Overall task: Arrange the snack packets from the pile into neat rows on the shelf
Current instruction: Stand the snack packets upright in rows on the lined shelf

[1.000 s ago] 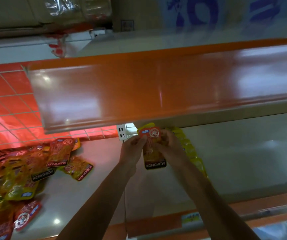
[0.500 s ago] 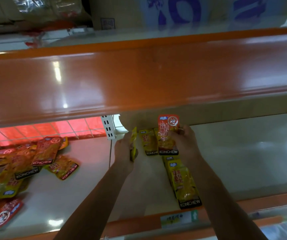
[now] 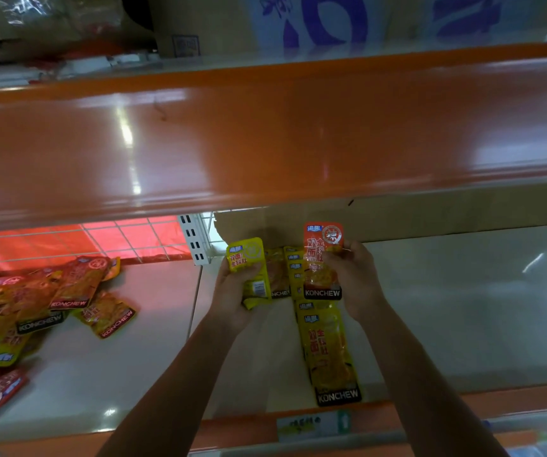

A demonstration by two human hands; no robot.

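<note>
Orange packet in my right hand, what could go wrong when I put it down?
The orange packet in the right hand is held above the yellow row; laid there, it would mix colours. That row reaches the shelf's front lip; a nudge could slide its front packet off. The left hand's yellow packet, gripped low, may slip.

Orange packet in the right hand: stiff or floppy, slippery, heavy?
Probably semi-floppy: the orange packet stands upright pinched at one side by the right hand, but the similar yellow packet in the left hand curls at its bottom. Likely light, since fingertips alone carry it. Its glossy film may slip on the smooth shelf.
</note>
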